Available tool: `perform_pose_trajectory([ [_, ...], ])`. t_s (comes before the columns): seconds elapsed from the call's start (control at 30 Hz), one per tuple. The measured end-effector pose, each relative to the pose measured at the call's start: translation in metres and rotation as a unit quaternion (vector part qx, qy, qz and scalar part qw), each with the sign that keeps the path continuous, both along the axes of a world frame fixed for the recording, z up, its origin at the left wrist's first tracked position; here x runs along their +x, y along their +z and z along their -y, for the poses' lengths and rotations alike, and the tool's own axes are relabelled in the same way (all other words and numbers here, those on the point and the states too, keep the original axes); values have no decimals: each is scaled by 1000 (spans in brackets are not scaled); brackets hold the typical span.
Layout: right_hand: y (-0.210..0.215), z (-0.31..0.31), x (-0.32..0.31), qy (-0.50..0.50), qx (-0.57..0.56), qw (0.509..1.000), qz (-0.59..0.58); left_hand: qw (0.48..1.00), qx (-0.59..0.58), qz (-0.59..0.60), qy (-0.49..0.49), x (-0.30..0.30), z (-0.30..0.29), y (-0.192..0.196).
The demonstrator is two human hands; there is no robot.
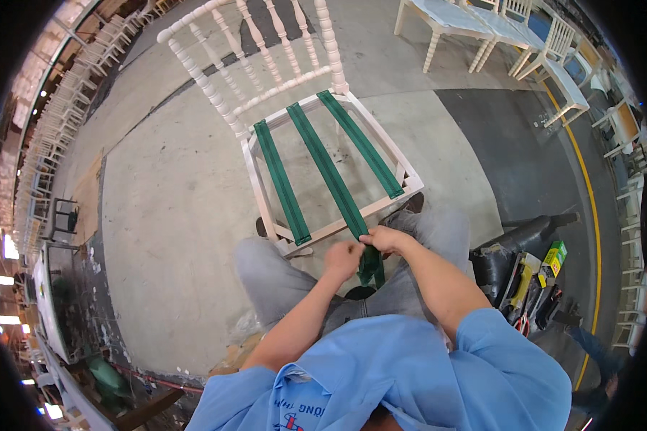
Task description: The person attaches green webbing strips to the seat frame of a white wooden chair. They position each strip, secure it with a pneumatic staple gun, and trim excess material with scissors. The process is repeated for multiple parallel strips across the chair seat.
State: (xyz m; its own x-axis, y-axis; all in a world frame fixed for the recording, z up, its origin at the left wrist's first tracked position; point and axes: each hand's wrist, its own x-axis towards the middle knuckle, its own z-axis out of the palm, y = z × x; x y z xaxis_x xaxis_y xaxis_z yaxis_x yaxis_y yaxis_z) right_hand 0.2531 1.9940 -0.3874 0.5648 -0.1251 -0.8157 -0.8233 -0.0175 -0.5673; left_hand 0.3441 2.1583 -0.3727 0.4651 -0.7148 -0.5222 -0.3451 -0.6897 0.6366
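A white chair frame (256, 188) with a turned-spindle back stands in front of me, its front rail between my knees. Three green webbing straps run from back to front across the open seat: a left strap (283, 185), a middle strap (328, 169) and a right strap (361, 145). The middle strap passes over the front rail, and its loose end hangs bunched in front of my lap. My right hand (384, 240) pinches this strap just below the rail. Beside it, my left hand (343, 259) is closed with fingers curled; what they hold is hidden.
On my right sit a black padded piece (493, 267), a yellow-green box (553, 263), red-handled scissors (522, 325) and other hand tools. White chairs (562, 82) line the right, and rows of chair frames (57, 122) the left. A yellow line (589, 194) crosses the floor.
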Motion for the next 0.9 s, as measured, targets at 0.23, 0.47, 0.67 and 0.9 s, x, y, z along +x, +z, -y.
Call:
perform_pose_trajectory([
  [0.23,-31,10,12,159,-168,973,-1,962,-49,256,-79,71,35,14],
  [0.47,-89,30,28,242,-259,928,119,964,53,211,-150,80,54,11],
  [0.67,-84,25,21,67,-182,962,190,963,47,219,-150,79,52,9],
  [0.9,-49,24,12,-355,276,885,-125,963,19,231,-137,79,52,4],
])
